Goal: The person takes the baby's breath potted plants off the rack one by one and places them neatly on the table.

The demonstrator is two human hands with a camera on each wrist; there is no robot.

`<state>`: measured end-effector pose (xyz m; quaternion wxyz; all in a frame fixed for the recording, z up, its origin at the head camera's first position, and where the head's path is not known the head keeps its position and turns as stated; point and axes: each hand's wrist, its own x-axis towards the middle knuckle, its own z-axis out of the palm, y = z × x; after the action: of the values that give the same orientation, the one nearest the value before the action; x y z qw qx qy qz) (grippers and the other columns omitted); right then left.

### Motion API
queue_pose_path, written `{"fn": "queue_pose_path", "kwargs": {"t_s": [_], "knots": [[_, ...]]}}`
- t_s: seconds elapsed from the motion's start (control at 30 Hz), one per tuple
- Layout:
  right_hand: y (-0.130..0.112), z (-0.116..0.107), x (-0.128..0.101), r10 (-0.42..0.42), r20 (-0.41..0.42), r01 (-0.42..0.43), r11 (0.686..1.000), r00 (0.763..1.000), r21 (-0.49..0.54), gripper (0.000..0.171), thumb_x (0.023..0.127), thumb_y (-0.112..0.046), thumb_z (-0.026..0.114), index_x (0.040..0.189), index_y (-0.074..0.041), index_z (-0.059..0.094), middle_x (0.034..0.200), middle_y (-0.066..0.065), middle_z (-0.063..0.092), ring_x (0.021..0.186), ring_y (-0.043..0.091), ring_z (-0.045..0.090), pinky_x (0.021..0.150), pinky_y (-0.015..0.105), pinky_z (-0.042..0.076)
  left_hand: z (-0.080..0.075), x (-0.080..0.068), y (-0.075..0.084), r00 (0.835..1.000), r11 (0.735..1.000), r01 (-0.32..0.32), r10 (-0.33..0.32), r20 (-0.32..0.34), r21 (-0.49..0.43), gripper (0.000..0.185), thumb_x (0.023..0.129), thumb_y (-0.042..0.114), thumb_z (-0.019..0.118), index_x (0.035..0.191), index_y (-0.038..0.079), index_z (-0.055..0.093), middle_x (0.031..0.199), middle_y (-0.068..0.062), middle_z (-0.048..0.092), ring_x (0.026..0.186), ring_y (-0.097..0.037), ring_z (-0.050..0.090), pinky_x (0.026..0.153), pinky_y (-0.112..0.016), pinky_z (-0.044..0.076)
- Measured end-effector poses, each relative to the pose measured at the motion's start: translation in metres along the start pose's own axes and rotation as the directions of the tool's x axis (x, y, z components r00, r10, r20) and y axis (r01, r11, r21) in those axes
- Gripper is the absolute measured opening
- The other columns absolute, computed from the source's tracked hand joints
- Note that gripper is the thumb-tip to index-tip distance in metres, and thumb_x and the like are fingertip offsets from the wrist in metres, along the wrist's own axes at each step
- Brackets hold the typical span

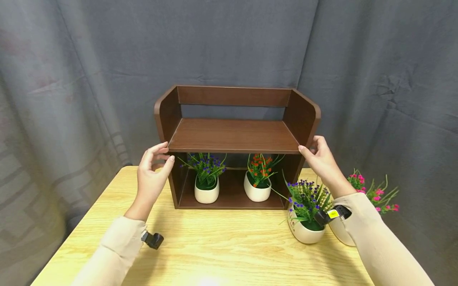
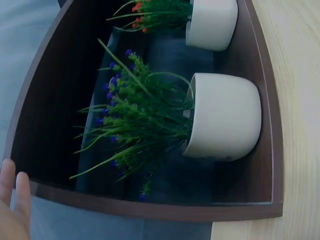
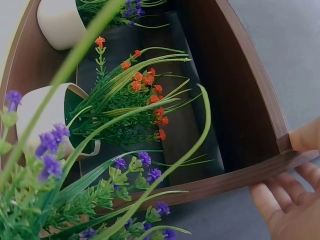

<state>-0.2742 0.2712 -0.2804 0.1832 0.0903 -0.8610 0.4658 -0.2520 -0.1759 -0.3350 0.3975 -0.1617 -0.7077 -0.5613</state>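
A dark brown two-tier wooden shelf [image 1: 232,135] stands on the table in the head view. My right hand [image 1: 323,163] grips its right side panel, thumb at the front edge and fingers around the outside. My left hand [image 1: 152,174] is at the left side panel, fingertips by the edge and the thumb held apart; whether they touch is unclear. In the lower compartment stand a white pot of purple flowers [image 1: 206,194] on the left and a white pot of orange flowers [image 1: 257,191] on the right. The upper tier has nothing on it.
Below my right forearm, a white pot with purple flowers [image 1: 305,232] stands beside the shelf. Another pot with pink flowers [image 1: 379,194] is partly hidden by the sleeve. The light wooden table [image 1: 200,246] extends in front, and grey curtains [image 1: 236,43] hang behind.
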Motion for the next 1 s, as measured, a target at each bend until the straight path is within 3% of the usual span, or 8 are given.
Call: {"fn": "queue_pose_path", "kwargs": {"t_s": [0.17,0.3,0.37,0.5,0.6,0.87,1.0], "knots": [[-0.003,0.0,0.0,-0.005,0.022,0.006,0.999,1.0,-0.043,0.049,0.105,-0.027,0.049,0.135,0.007,0.03,0.098,0.013,0.039,0.079,0.021,0.039,0.064,0.029,0.034,0.011,-0.006,0.001,0.991,0.997,0.015,-0.005,0.133,-0.076,0.041,0.089,-0.009,0.07,0.128,-0.002,0.062,0.118,-0.019,0.062,0.095,-0.014,0.062,0.079,-0.02,0.051],[-0.007,-0.002,-0.001,0.006,0.046,-0.002,0.997,0.999,-0.076,0.05,0.106,-0.029,0.046,0.135,0.007,0.026,0.101,0.016,0.039,0.085,0.026,0.039,0.068,0.034,0.033,0.022,-0.014,0.019,0.971,0.997,0.023,-0.006,0.238,-0.068,0.037,0.089,-0.01,0.068,0.125,-0.007,0.061,0.116,-0.025,0.062,0.095,-0.017,0.063,0.08,-0.022,0.052],[-0.009,-0.003,-0.001,0.004,0.056,0.0,0.997,0.998,-0.077,0.05,0.106,-0.029,0.045,0.135,0.007,0.025,0.102,0.017,0.039,0.086,0.028,0.039,0.069,0.036,0.033,0.027,-0.018,0.027,0.956,0.997,0.027,-0.006,0.292,-0.067,0.035,0.09,-0.009,0.067,0.125,-0.007,0.061,0.117,-0.025,0.062,0.097,-0.025,0.065,0.081,-0.026,0.053],[-0.01,-0.004,-0.001,0.0,0.069,0.006,0.997,0.998,-0.075,0.051,0.107,-0.029,0.045,0.136,0.007,0.024,0.104,0.019,0.04,0.088,0.028,0.04,0.069,0.035,0.034,0.041,-0.029,0.007,0.924,0.996,0.034,-0.001,0.383,-0.078,0.036,0.091,-0.006,0.069,0.126,-0.002,0.061,0.121,-0.022,0.062,0.102,-0.035,0.064,0.083,-0.032,0.055],[-0.01,-0.004,-0.001,-0.001,0.072,0.007,0.997,0.997,-0.077,0.051,0.107,-0.03,0.045,0.135,0.007,0.025,0.103,0.018,0.041,0.086,0.027,0.04,0.069,0.035,0.034,0.053,-0.037,-0.013,0.9,0.995,0.046,-0.001,0.436,-0.092,0.037,0.091,0.0,0.072,0.127,0.002,0.062,0.122,-0.018,0.063,0.103,-0.03,0.064,0.083,-0.035,0.056],[-0.007,-0.004,-0.001,-0.007,0.078,0.011,0.998,0.997,-0.062,0.051,0.106,-0.03,0.046,0.136,0.007,0.025,0.105,0.018,0.041,0.089,0.027,0.04,0.071,0.035,0.034,0.084,-0.06,-0.017,0.816,0.981,0.18,-0.106,0.569,-0.076,0.037,0.093,0.021,0.075,0.128,0.025,0.064,0.124,0.002,0.062,0.109,-0.016,0.061,0.09,-0.043,0.053],[-0.007,-0.003,-0.001,-0.016,0.069,0.02,0.998,0.998,-0.053,0.05,0.106,-0.03,0.046,0.134,0.007,0.026,0.104,0.017,0.041,0.089,0.027,0.041,0.072,0.034,0.034,0.103,-0.069,-0.019,0.781,0.976,0.204,-0.116,0.614,-0.076,0.038,0.093,0.022,0.074,0.129,0.024,0.064,0.126,0.0,0.061,0.111,-0.018,0.061,0.092,-0.051,0.051]]}}
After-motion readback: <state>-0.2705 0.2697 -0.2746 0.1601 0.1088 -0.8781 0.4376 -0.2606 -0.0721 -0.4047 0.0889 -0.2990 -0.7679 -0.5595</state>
